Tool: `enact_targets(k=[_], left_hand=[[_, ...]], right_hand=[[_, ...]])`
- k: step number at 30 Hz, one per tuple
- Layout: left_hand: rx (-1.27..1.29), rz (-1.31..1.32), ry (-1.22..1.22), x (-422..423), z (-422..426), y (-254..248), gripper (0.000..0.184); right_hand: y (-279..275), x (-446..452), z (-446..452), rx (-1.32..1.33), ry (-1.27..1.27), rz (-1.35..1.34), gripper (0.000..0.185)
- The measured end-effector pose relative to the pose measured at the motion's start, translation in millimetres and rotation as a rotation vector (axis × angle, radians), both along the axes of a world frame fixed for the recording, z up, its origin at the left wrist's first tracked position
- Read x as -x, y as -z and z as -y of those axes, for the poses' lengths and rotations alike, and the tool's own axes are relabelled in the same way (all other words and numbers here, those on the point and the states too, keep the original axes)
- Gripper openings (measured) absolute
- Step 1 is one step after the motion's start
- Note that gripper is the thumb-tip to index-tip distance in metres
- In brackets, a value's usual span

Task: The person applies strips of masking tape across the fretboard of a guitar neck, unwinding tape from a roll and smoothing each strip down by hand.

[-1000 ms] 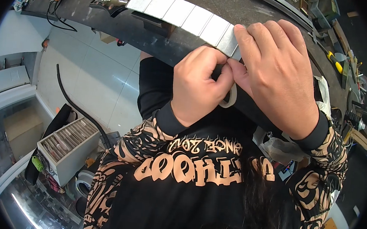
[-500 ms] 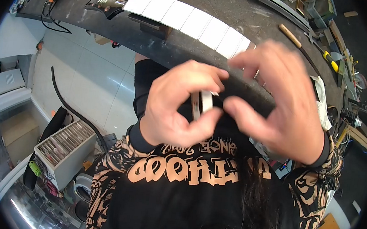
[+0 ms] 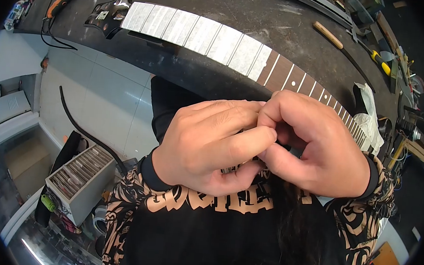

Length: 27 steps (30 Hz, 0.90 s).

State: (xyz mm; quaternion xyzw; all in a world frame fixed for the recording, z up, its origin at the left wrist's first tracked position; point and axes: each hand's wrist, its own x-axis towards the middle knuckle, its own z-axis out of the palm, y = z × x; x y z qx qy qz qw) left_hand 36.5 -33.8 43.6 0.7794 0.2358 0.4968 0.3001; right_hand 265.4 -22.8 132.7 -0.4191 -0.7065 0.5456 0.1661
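My left hand (image 3: 208, 144) is curled in front of my chest, its fingers closed around what looks like a roll of white tape, now almost wholly hidden beneath them. Thumb and forefinger of my right hand (image 3: 320, 146) pinch together right against the left fingertips; anything between them is too small to make out. Behind both hands a guitar neck (image 3: 281, 73) lies along the bench edge. White tape strips (image 3: 194, 35) cover its fretboard from the dark headstock (image 3: 108, 17) to about midway. Bare brown wood with frets and dot inlays shows beyond, partly behind my right hand.
On the dark workbench (image 3: 217, 3) lie a wooden-handled file (image 3: 329, 34), a yellow-handled tool (image 3: 381, 63) and an orange corded tool (image 3: 60, 3). A white cloth or bag (image 3: 368, 115) sits at the right. A box of sheets (image 3: 76, 184) stands lower left.
My hands have come together, the right fingers now meeting the left. The white roll, visible before in my left hand, is covered. More of the bare fretboard shows as the view shifted.
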Motion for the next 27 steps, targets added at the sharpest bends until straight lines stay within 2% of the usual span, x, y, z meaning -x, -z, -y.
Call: enact_targets(k=[1,4,7,10,12,13,15,18,27], left_hand=[[0.007,0.000,0.008,-0.2,-1.9,-0.7,0.074],[0.242,0.060,0.007,0.2,0.0,-15.8,0.071],[0.403,-0.004,0.070,7.5,-3.8,-22.4,0.060],[0.805,-0.205,0.141,19.3,-6.6,-23.9,0.051],[1.108,-0.154,0.094,14.4,-7.8,-24.6,0.035],[1.150,-0.019,0.049,8.4,-6.2,-24.3,0.027],[1.225,0.254,-0.047,-5.2,-1.1,-23.0,0.013],[1.184,0.296,-0.096,-11.1,-1.9,-21.0,0.011],[1.135,0.303,-0.190,-14.4,0.5,-14.0,0.011]], right_hand=[[-4.7,-1.5,-4.3,0.101,0.011,-0.024,0.014],[-2.0,-9.5,-17.6,0.130,0.009,-0.120,0.011],[-2.5,-12.3,-34.1,-0.068,0.041,-0.067,0.017],[2.2,-15.6,-58.7,-0.134,0.065,0.035,0.022],[11.1,-18.7,-73.0,-0.214,0.053,0.128,0.024],[17.4,-20.3,-76.9,-0.215,0.064,0.099,0.024],[30.8,-21.4,-81.1,-0.214,0.083,0.039,0.025],[29.3,-23.1,-87.4,-0.190,0.068,0.139,0.027],[46.2,-27.3,-92.9,-0.100,0.046,0.073,0.030]])
